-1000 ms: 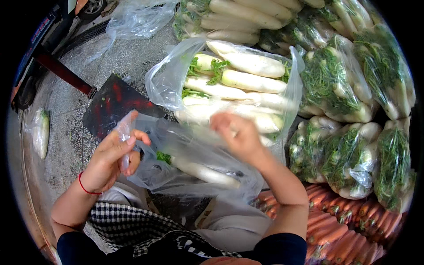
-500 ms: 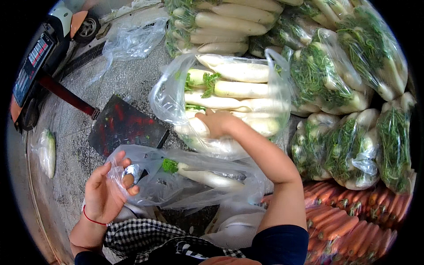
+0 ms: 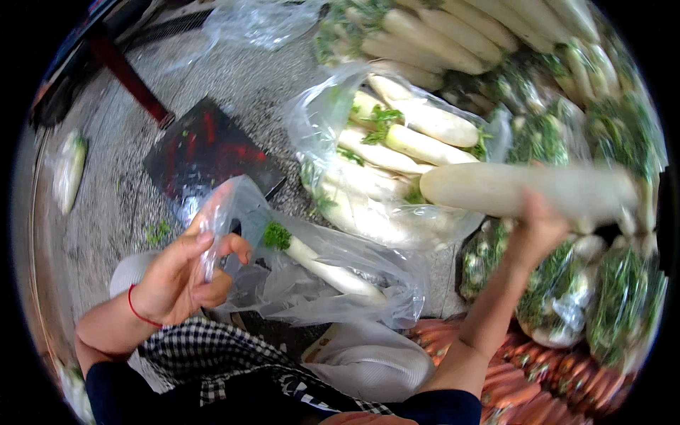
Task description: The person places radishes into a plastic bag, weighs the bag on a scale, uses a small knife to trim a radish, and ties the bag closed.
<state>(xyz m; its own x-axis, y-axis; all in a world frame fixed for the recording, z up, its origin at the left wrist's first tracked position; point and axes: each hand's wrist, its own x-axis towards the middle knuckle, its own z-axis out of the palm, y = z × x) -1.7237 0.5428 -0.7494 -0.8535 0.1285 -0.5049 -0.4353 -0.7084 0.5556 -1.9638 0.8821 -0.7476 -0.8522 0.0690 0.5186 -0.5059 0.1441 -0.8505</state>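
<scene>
My right hand (image 3: 542,227) grips a thick white daikon radish (image 3: 482,188), raised at the right over the bagged greens; its far end is smeared by motion. My left hand (image 3: 185,273) pinches the edge of a thin clear plastic bag (image 3: 304,301), with some fingers curled loosely. Inside that bag lies one daikon with a leafy green top (image 3: 333,270). Beyond it, a larger clear bag (image 3: 301,117) lies open, filled with several white daikons (image 3: 435,120) and a few green leaves.
To the left stands a low dark platform (image 3: 234,134) with red marks and a red post (image 3: 131,81). Bagged daikons (image 3: 432,35) and leafy bundles (image 3: 623,304) are stacked at right. Carrots (image 3: 506,386) lie at lower right. A wrapped daikon (image 3: 69,173) sits far left.
My right hand has come out of the large bag with a daikon and swung right. The left hand still holds the small bag's edge. The whole view has shifted.
</scene>
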